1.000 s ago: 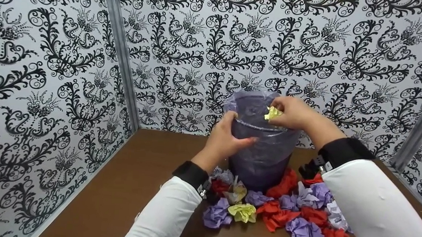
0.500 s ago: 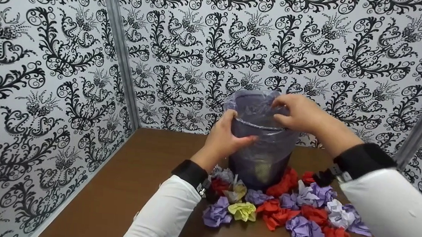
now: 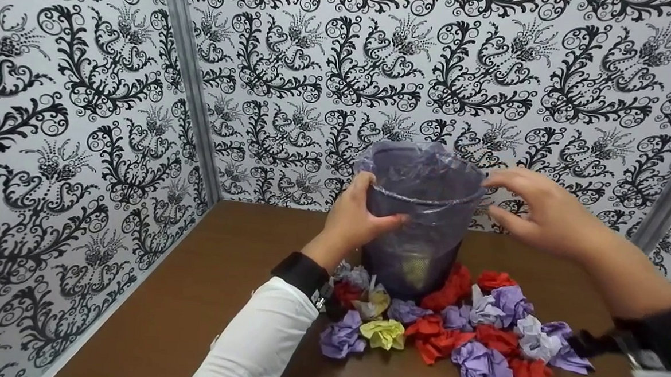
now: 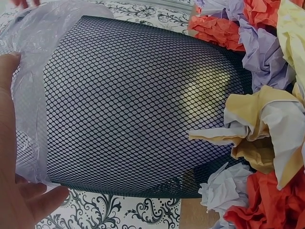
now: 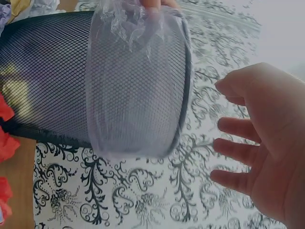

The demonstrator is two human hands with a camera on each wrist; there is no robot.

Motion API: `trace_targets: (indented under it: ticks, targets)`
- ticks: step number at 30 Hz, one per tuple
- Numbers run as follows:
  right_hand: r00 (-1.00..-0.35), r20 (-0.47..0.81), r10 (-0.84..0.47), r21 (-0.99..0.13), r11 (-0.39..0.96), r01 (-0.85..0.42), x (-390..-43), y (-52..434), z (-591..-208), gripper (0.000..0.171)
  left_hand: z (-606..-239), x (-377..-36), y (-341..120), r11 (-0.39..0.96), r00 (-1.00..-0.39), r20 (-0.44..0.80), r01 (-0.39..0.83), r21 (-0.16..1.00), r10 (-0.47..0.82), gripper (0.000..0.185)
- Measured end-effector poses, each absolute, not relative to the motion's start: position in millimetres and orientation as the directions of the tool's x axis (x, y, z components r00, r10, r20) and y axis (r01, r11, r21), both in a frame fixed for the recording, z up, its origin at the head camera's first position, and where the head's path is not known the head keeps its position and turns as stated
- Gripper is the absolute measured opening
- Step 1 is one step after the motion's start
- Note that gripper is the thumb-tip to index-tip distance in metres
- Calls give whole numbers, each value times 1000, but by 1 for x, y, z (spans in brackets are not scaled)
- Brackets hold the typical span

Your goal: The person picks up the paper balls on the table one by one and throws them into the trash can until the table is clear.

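Observation:
A black mesh wastebasket (image 3: pixel 416 238) (image 4: pixel 138 114) (image 5: pixel 52 76) lined with a clear plastic bag (image 3: pixel 423 164) (image 5: pixel 138 81) stands upright on the brown table (image 3: pixel 221 286). My left hand (image 3: pixel 363 216) (image 4: pixel 14 181) grips its left side at the rim. My right hand (image 3: pixel 532 207) (image 5: pixel 259 148) hovers just right of the rim, fingers spread, holding nothing. A yellow paper ball (image 3: pixel 414 270) (image 4: pixel 205 88) shows through the mesh near the basket's bottom. Several crumpled paper balls, red (image 3: pixel 436 340), purple (image 3: pixel 342 338) and yellow (image 3: pixel 382 333), lie around the base.
Black-and-white patterned walls (image 3: pixel 87 112) close in the table on the left, back and right, with metal corner posts (image 3: pixel 188 89). Bare brown tabletop stretches left of the basket. The paper balls crowd the front and right of the basket.
My right hand let go of the yellow paper ball over the basket, and it dropped to the bottom. That hand then drew back to the right, open. My left hand kept its hold.

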State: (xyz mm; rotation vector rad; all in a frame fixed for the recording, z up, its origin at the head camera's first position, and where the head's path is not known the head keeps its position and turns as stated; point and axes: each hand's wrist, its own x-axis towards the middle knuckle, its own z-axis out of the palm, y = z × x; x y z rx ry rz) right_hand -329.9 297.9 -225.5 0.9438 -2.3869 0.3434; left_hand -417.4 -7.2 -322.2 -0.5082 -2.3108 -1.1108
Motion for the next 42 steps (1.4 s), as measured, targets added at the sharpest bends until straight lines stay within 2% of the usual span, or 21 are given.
trace_targets:
  ticks: [3, 11, 20, 29, 38, 42]
  targets:
    - [-618, 565, -546, -38, 732, -680, -320, 316, -236, 40, -321, -418, -8, 620, -791, 604, 523, 585, 98, 86]
    - [-774, 419, -474, -127, 814, -567, -308, 378, -293, 52, -322, -418, -8, 621, -806, 584, 505, 599, 92, 88]
    - [-870, 306, -387, -245, 851, -465, -301, 432, -358, 61, -322, -418, -5, 621, -808, 583, 502, 602, 87, 88]
    - [-905, 197, -377, -376, 823, -425, -304, 438, -384, 63, -323, -419, -6, 617, -799, 596, 509, 600, 79, 88]
    - [-918, 92, -385, -451, 806, -383, -306, 439, -396, 69, -326, -420, -6, 601, -789, 610, 521, 607, 68, 87]
    - [-912, 55, -406, -451, 805, -386, -309, 438, -402, 72, -326, -421, -4, 594, -786, 616, 525, 609, 62, 88]
